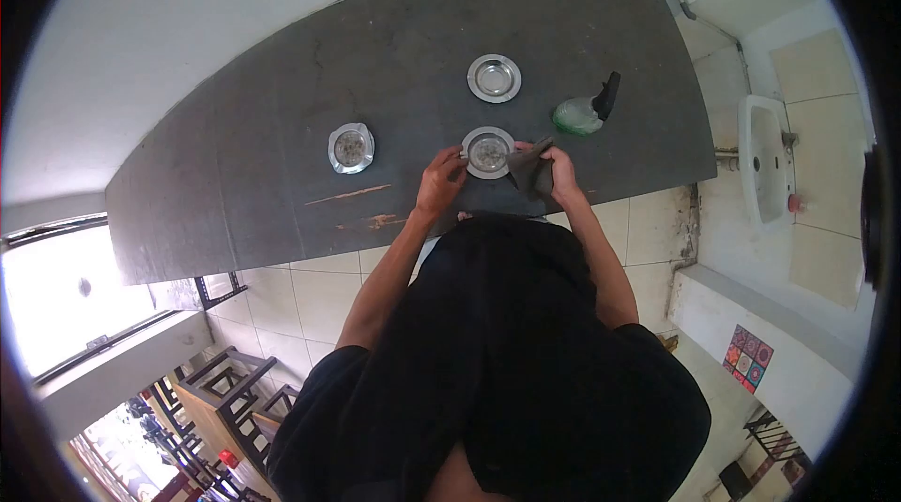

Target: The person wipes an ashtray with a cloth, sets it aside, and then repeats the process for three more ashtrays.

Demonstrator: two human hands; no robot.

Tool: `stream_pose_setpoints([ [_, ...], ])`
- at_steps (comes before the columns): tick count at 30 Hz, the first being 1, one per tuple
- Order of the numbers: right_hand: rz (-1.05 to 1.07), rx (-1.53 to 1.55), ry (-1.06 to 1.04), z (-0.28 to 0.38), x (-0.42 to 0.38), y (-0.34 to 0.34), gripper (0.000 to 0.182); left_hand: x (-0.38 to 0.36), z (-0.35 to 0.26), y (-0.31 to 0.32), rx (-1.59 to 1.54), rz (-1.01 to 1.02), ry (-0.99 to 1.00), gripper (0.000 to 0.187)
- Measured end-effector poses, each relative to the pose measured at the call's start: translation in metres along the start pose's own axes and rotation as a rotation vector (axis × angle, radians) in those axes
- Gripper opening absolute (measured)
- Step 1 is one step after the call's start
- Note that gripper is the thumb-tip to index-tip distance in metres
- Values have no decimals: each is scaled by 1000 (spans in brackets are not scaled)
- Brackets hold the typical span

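Note:
A round metal ashtray [487,131] with a dirty, speckled bottom lies on the dark table right in front of me. My left hand [441,181] has its fingers curled at the left rim of this ashtray and steadies it. In my right hand [561,174] is a grey-brown cloth [531,170], bunched up, with its edge against the ashtray's right rim. Behind stands a second, shinier round ashtray [495,78]. Over to the left is a third, squarish ashtray [351,147] with a speckled bottom. A spray bottle [578,114] with green liquid and a black head lies or leans to the right.
The dark table [404,42] has a curved far edge along a wall and scraped patches near its front edge. A white washbasin [765,164] hangs on the right. Wooden stools and tables [221,389] stand at the lower left, by a bright window [70,296].

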State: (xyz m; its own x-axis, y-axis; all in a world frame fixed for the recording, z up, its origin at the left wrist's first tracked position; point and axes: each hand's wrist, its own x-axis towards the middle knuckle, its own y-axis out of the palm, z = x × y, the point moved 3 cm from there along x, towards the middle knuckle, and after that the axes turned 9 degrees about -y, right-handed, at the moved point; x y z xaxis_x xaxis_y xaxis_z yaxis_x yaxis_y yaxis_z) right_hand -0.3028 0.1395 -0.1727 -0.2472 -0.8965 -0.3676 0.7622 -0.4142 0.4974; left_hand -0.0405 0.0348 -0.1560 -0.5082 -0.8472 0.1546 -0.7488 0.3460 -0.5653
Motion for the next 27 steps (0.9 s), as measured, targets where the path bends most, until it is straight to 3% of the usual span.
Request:
stream_pose_setpoints([
  [4, 6, -5, 3, -20, 14, -17, 53, -10, 12, 8, -5, 14, -60, 23],
  [6, -247, -291, 91, -28, 19, -34, 52, -14, 14, 10, -4, 7, -65, 21],
  [9, -210, -533, 16, -18, 26, -36, 52, -18, 21, 7, 1, 70, -115, 26],
  [10, -201, -544, 19, -11, 25, -28, 52, -18, 19, 4, 57, 58, -81, 38],
  [11, -214, -691, -153, 2, 25, -19, 53, -17, 15, 4, 108, 43, -48, 52],
  [12, -226, -839, -328, 14, 23, -10, 54, -15, 8, 2, 92, 31, -56, 52],
  [14, -301, -984, -407, 20, 32, 2, 46, -12, -7, -1, 200, 14, -36, 87],
  [16, -373, -1108, -492, 25, 34, 28, 37, -10, -7, 6, 222, 76, -49, 97],
  [17, -259, -1153, -502, 38, 31, 55, 35, -9, -4, 8, 256, 148, -55, 107],
  [19, -142, -1195, -512, 36, 36, 73, 36, -7, -2, 12, 278, 157, -48, 107],
  [21, 247, -1293, -768, 20, 47, 84, 43, -7, -4, 14, 294, 172, -43, 108],
  [22, 373, -1370, -764, 12, 52, 85, 49, -7, -5, 12, 320, 189, -68, 107],
  [25, 424, -1460, -914, 1, 51, 79, 56, -4, -11, 10, 363, 212, -104, 106],
  [27, 431, -1449, -864, 3, 49, 71, 59, -5, -12, 10, 382, 213, -132, 106],
])
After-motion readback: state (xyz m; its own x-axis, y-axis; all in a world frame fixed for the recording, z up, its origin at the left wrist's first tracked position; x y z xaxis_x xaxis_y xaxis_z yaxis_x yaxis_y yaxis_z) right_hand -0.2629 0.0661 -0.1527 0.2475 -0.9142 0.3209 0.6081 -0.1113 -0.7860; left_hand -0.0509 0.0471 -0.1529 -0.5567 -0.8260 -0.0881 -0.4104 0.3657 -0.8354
